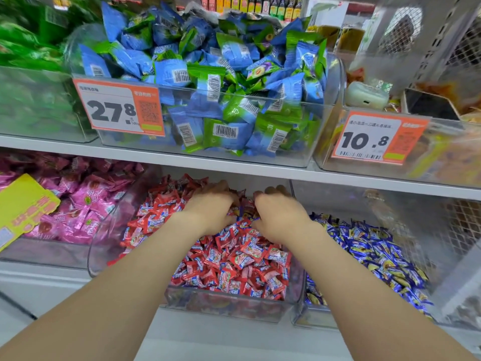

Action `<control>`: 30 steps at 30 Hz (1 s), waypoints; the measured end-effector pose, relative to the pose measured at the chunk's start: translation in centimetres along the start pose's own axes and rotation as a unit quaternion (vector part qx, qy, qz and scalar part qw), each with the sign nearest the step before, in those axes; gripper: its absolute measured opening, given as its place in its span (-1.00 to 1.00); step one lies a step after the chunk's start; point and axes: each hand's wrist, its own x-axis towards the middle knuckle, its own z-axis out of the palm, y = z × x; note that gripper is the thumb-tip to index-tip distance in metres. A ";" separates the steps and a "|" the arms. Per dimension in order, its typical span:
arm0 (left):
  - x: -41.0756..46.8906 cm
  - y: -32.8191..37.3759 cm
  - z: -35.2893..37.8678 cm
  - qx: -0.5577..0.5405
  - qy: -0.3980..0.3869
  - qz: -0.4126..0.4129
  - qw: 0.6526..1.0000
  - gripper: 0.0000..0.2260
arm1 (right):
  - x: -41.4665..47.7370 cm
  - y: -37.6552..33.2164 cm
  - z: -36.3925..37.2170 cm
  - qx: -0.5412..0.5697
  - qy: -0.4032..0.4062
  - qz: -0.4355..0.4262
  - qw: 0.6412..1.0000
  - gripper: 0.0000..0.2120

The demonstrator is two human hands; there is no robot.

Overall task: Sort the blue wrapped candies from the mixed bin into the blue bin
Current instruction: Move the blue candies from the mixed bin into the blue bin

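The clear mixed bin (223,307) on the lower shelf is heaped with red wrapped candies (234,264). A few blue wrapped candies (243,217) show at the back of the heap, between my hands. My left hand (210,208) and my right hand (281,216) both reach deep into this bin. Their fingers curl down into the pile, and the fingertips are buried among wrappers, so what they hold is hidden. Right beside it stands the blue bin (316,319), holding blue and yellow wrapped candies (377,252).
A bin of pink candies (86,204) sits to the left with a yellow tag (24,204). The shelf edge (260,171) runs just above my hands. Above it stand a blue-green candy bin (208,100) and price tags (118,106). A wire mesh panel (463,225) closes the right side.
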 end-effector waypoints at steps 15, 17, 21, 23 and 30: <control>-1.8 0.0 -1.5 -0.118 0.039 0.036 0.992 -0.96 | 2.1 0.5 -0.2 -0.051 -0.132 -0.034 0.989 -0.82; -1.9 0.0 -1.3 -0.100 0.047 0.028 0.993 -0.97 | 2.0 0.7 -0.5 -0.010 -0.121 -0.031 0.992 -0.80; -1.3 0.1 -0.6 -0.072 0.029 -0.004 0.997 -0.87 | 1.4 1.4 -1.0 0.088 -0.114 -0.033 0.989 -0.82; -1.0 0.0 -0.2 -0.060 -0.019 0.003 0.998 -0.85 | 1.3 1.7 -1.3 0.134 -0.121 -0.032 0.983 -0.82; -1.0 0.4 -0.4 -0.019 -0.085 0.040 0.995 -0.68 | 0.2 1.5 -1.2 0.028 -0.164 -0.068 0.984 -0.75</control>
